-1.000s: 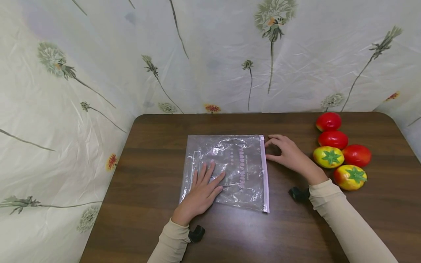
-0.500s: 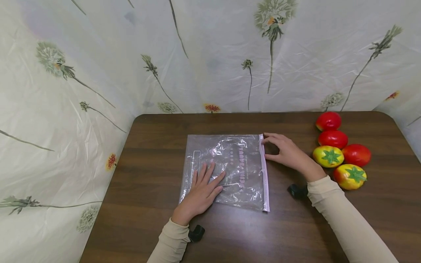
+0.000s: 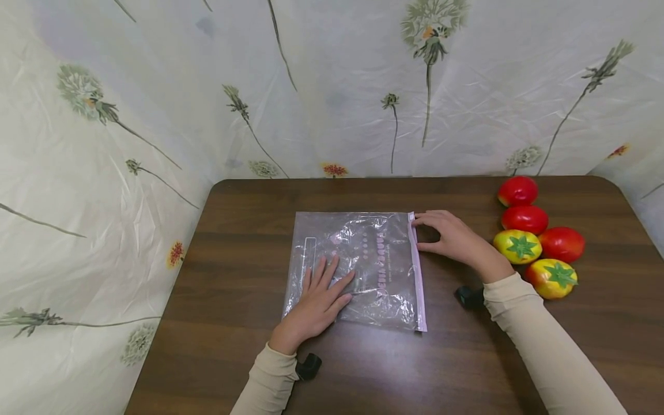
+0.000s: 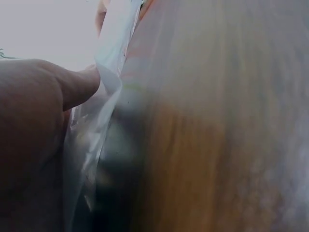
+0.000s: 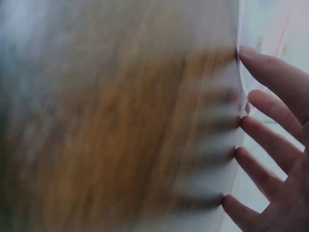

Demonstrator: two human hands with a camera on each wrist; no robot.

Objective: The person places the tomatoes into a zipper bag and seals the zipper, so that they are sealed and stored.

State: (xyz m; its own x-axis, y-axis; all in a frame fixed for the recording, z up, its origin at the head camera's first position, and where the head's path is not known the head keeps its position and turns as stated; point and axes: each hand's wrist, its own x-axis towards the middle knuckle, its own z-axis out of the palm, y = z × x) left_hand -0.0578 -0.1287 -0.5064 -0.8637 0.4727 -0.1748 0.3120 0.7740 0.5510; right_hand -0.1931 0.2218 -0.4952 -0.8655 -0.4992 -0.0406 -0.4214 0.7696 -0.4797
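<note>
A clear plastic zip bag (image 3: 358, 242) with pink print lies flat on the table, its pink closure strip (image 3: 419, 288) on the right side. My left hand (image 3: 313, 305) rests on the bag's lower left part with fingers spread. At the strip's far end, my right hand (image 3: 451, 239) touches the edge, thumb and fingers apart. In the right wrist view, the fingertips (image 5: 246, 123) meet the tabletop along the bag's edge, and the thumb (image 5: 270, 70) is at the strip. The left wrist view has the left thumb (image 4: 79, 87) against the bag's film (image 4: 108, 82).
To the right of the right hand sit several toy fruits: red ones (image 3: 525, 220) and yellow ones with green star-shaped tops (image 3: 519, 246). The brown wooden table (image 3: 249, 202) meets a flower-printed plastic sheet (image 3: 332, 115) behind and at the left.
The right hand has shifted slightly left onto the strip, and the strip's far end now bows inward a little. The left hand and the fruits have stayed put.
</note>
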